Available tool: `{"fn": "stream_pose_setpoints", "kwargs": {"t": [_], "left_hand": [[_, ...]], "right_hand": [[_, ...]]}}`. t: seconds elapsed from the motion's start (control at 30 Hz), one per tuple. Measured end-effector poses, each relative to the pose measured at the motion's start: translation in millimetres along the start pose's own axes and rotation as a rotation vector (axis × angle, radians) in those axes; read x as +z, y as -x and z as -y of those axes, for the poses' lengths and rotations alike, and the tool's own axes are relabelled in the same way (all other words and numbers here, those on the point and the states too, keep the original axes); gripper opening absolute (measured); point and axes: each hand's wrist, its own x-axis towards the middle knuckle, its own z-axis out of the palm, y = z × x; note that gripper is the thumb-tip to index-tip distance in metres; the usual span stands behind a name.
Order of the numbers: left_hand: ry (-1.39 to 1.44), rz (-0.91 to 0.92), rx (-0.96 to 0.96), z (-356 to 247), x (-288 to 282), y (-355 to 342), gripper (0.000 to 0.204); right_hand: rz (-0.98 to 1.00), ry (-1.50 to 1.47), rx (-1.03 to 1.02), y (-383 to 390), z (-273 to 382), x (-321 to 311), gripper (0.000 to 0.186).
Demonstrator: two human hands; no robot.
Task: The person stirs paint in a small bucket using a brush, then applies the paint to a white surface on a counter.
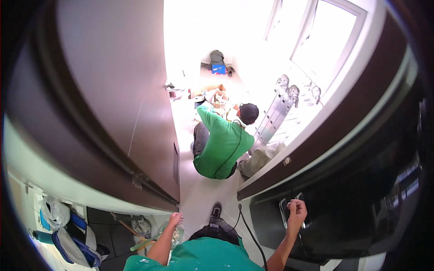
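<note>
My left hand (176,219) is held low before me with its fingers curled in. Nothing shows in it, and the brown door's (113,90) lower edge is close by. My right hand (297,209) is raised on the right with thumb and fingers pinched together. Whatever is between them, if anything, is too small to make out. Beside its fingers is a shiny metal loop (284,213) against a glossy black surface (348,207). I cannot tell whether the hand touches the loop. A black cable (247,225) hangs between my body and the right arm.
Ahead, a person in a green shirt (224,147) crouches in the doorway, facing away. Beyond are a cluttered box (217,95) and a dark bag (217,58). A metal ladder (271,115) lies to the right by a cloth bundle (260,161). Bags (77,241) sit lower left.
</note>
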Motion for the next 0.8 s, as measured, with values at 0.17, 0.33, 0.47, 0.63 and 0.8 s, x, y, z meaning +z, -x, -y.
{"fn": "stream_pose_setpoints", "kwargs": {"t": [0.17, 0.33, 0.47, 0.63, 0.8], "left_hand": [[0.263, -0.162, -0.388, -32.6, 3.7, -75.9, 0.032], [0.210, -0.228, -0.210, -74.1, -14.2, -128.6, 0.029], [0.082, -0.373, -0.489, -129.4, -14.5, -203.2, 0.025], [-0.370, -0.335, -0.330, -207.7, -43.9, -315.1, 0.028], [-0.248, -0.149, -0.393, -271.9, -73.9, -441.7, 0.031]], "right_hand": [[-0.118, 0.264, -0.448, -130.2, 47.2, 49.0, 0.011], [-0.290, 0.588, -0.894, -219.3, 84.6, 89.1, 0.020], [-0.489, 0.843, -1.046, -266.7, 92.6, 108.2, 0.025], [-0.784, 1.365, -1.008, -294.7, 99.5, 139.9, 0.034], [-0.932, 1.604, -0.989, -317.8, 93.3, 164.0, 0.047]]}}
